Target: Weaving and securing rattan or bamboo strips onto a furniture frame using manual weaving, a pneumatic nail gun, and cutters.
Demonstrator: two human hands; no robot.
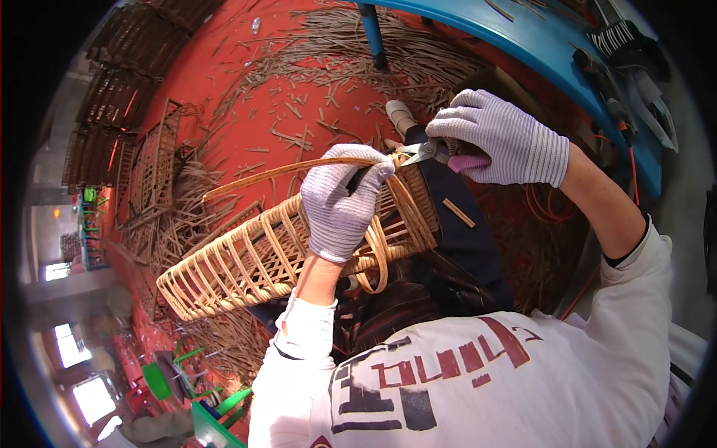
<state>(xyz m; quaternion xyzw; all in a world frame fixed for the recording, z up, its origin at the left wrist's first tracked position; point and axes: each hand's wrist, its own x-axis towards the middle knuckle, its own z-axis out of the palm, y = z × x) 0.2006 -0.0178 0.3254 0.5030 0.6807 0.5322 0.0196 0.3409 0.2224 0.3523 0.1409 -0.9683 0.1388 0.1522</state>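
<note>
A long wicker basket, woven from tan cane strips, lies tilted across my lap. My left hand, in a white striped knit glove, is closed in a pinch on a cane strip near the basket's far right corner. The strip's loose end sticks out to the left. My right hand, gloved alike, is closed around a pair of shears with short metal blades and a partly visible pink handle. The blade tips are at the basket corner, close to my left fingertips. A looped cane handle hangs at the near side.
Cane offcuts litter the red floor. A blue table at the upper right bears a power tool with an orange cord. Stacked brown wicker pieces stand at the left, green stools at the lower left. A short cane piece lies on my dark trousers.
</note>
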